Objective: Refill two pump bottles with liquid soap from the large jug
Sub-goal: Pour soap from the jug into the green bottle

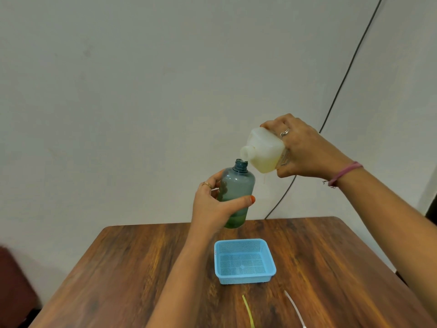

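My left hand (214,207) grips a translucent blue-grey bottle (237,190) with its pump off, held upright above the table's far edge. A little greenish liquid sits in its bottom. My right hand (305,150) holds a white translucent jug (264,153) tipped to the left, its open spout right over the bottle's mouth. Yellowish soap lies against the jug's lower side. A drip hangs under the jug.
A pale blue perforated basket (244,278) stands on the wooden table (132,275) below the hands. Two pump dip tubes lie near the front edge, one yellowish (248,311), one clear (294,306). A black cable (350,69) runs down the wall.
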Tool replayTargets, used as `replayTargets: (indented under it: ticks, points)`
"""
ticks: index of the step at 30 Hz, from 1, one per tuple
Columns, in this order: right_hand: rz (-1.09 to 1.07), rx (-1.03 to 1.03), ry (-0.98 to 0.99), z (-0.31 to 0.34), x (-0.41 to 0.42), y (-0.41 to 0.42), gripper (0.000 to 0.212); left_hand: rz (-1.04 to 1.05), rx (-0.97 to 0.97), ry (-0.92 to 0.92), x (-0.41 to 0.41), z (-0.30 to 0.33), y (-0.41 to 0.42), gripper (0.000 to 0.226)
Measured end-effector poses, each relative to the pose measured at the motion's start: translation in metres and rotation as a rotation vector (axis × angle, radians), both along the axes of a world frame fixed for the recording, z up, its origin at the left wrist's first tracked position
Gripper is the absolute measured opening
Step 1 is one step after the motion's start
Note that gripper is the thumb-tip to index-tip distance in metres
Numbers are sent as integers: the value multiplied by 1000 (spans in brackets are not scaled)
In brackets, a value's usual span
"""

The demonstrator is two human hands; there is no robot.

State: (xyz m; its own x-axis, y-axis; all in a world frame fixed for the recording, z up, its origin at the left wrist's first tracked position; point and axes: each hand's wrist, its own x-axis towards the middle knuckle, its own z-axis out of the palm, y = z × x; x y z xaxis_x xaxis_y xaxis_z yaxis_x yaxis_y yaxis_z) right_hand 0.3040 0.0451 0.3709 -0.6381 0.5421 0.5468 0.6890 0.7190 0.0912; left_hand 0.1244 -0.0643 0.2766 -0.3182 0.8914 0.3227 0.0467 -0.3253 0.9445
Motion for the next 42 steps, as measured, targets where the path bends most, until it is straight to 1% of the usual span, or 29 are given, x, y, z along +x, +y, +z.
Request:
replayTargets:
  ticks: [5,12,25,30,39,42]
  points:
    - [0,5,0,1,0,1,99,-6,4,-16,1,1,0,61]
    - [-1,3,-5,0,-1,1,100,2,-4,5,1,0,0,68]
    - [0,-5,-8,0,-3,1,100,13,-14,17,-1,-1,2,65]
    - [-1,-1,-12,-2,-4,2,100,12,-21,9,-2,-1,3,68]
    - [-6,8,-15,-2,-4,5,100,3,-12,0,-2,-1,4,63]
    - [-7,10,-13,-2,-3,6,100,2,-11,-7,-2,-1,5,66]
